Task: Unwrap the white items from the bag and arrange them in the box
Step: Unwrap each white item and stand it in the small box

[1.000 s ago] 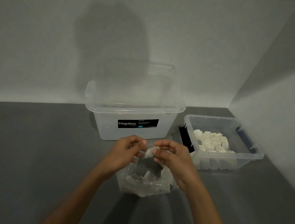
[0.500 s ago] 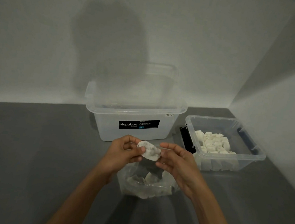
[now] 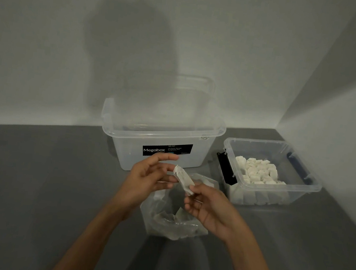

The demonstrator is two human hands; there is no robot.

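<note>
Fingers (image 3: 197, 189) of right hand (image 3: 208, 209) pinch white item (image 3: 184, 180), left hand (image 3: 145, 177) fingers straight, bag (image 3: 162, 224) holds more, box (image 3: 294, 197) part-filled.

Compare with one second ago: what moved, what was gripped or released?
The white item came out of the plastic bag and now slants between the hands. The right hand pinches its lower end; the left hand has spread its fingers. The bag, the Megabox box, the smaller box and its white pieces stayed put.

Dark grey worktop (image 3: 33, 185) set into a wall corner. Carries a large clear tub (image 3: 196, 159) labelled Megabox at the back, a smaller clear box (image 3: 281, 189) just right of it, and a crumpled clear bag (image 3: 171, 225) in front, near both.
</note>
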